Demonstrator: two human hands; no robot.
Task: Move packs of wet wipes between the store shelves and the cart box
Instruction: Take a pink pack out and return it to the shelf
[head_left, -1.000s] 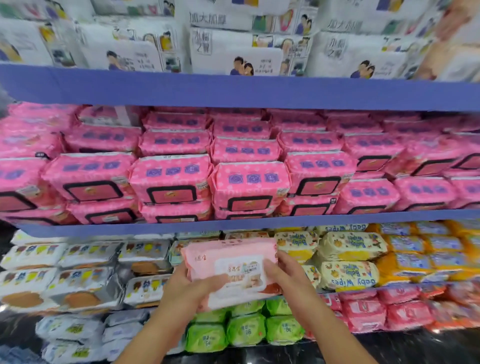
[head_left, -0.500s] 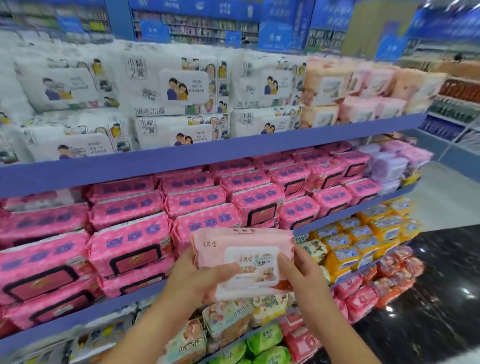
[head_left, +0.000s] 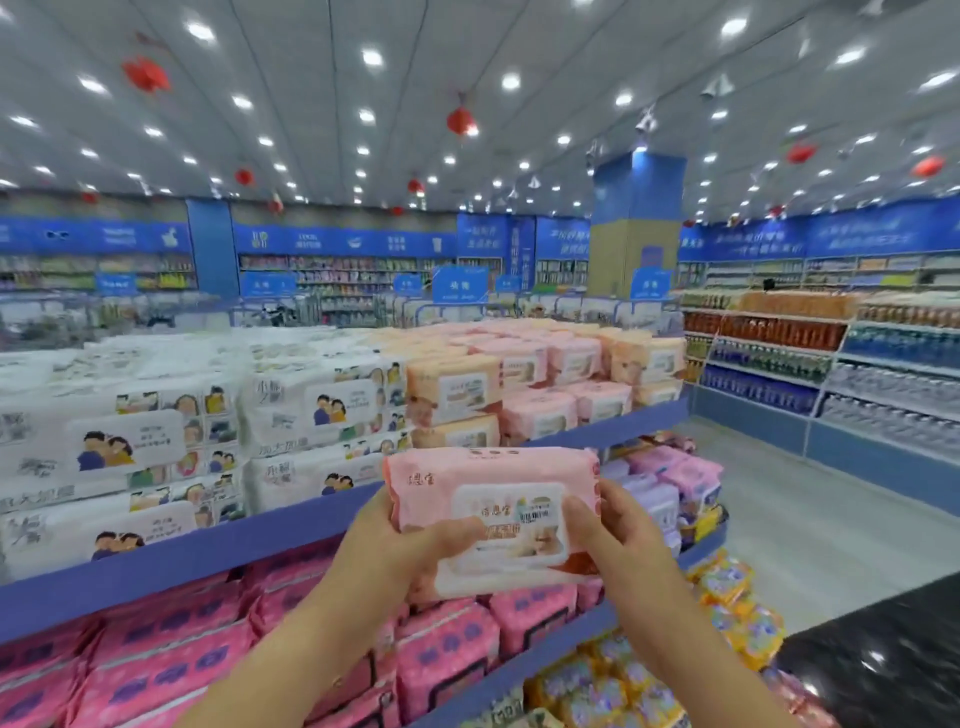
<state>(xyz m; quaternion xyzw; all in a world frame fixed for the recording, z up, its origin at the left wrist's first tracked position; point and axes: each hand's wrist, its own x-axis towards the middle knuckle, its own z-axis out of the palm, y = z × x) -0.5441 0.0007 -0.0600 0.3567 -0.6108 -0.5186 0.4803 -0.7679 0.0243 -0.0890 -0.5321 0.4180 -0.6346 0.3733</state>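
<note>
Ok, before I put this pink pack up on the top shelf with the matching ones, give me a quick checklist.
1. Both hands on pack: left hand and right hand grip the pink pack: ok.
2. Matching pale pink packs on top shelf: ok.
3. Free slot among them: cannot tell.
4. Pack label side facing you: ok.
5. Path up to shelf unobstructed: ok.
6. Cart box in view: not ok.

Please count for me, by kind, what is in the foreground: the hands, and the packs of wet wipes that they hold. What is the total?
Hands: 2, the left hand and the right hand.
Packs of wet wipes held: 1, a pale pink pack, gripped at both ends, one hand on each.
Total: 3.
</note>
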